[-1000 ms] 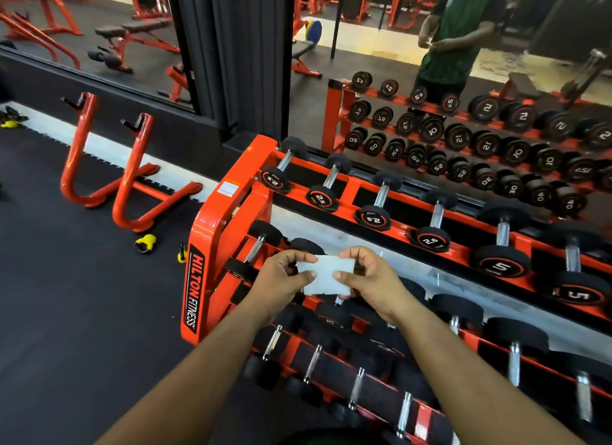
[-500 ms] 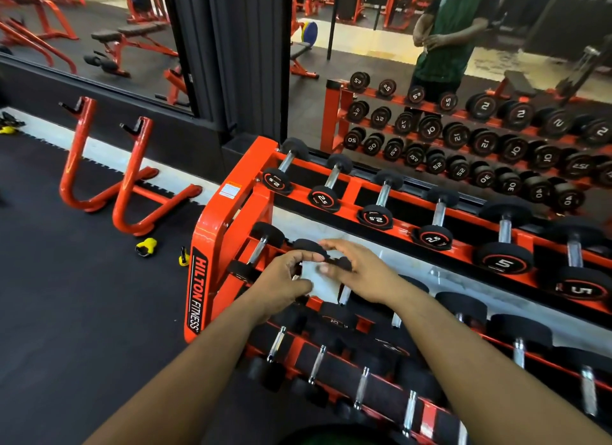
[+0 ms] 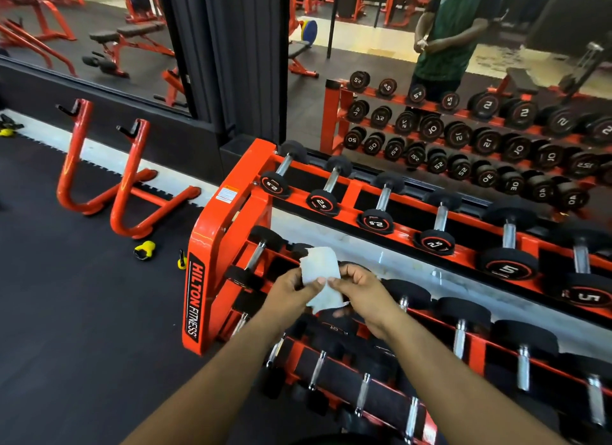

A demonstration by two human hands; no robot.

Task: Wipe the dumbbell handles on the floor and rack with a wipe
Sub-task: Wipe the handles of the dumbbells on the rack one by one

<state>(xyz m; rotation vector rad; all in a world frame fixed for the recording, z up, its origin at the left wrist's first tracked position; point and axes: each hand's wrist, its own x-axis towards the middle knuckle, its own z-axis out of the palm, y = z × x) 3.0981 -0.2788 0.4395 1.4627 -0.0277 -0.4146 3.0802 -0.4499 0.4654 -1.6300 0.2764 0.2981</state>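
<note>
Two hands hold one white wipe (image 3: 320,277) in the air, just above the near-left end of the rack (image 3: 231,213), over its middle tier. The left hand (image 3: 291,290) pinches the wipe's left edge, thumb on top, fingers curled behind. The right hand (image 3: 359,290) pinches the right-hand lower part w/ thumb and forefinger, other fingers curled under. The wipe stands roughly upright, top edge free, lower end bunched between the hands; it touches no dumbbell.

Just left of the wipe, a middle-tier dumbbell (image 3: 256,257) w/ chrome handle lies tilted in its cradle. The far top tier carries a row marked 2.5 (image 3: 321,204), then bigger ones marked 5 (image 3: 508,262) to the right. The near bottom tier shows more chrome handles (image 3: 362,393) between black heads.

The rack is orange; its left end plate reads HILTON FITNESS. Left of it on the black floor (image 3: 66,312): a small yellow kettlebell (image 3: 144,250), another yellow item close to the rack foot, and two orange U-shaped stands (image 3: 129,193) farther off.

Behind the rack a wall mirror (image 3: 397,64) reflects the dumbbell rows and a person in a green top.
</note>
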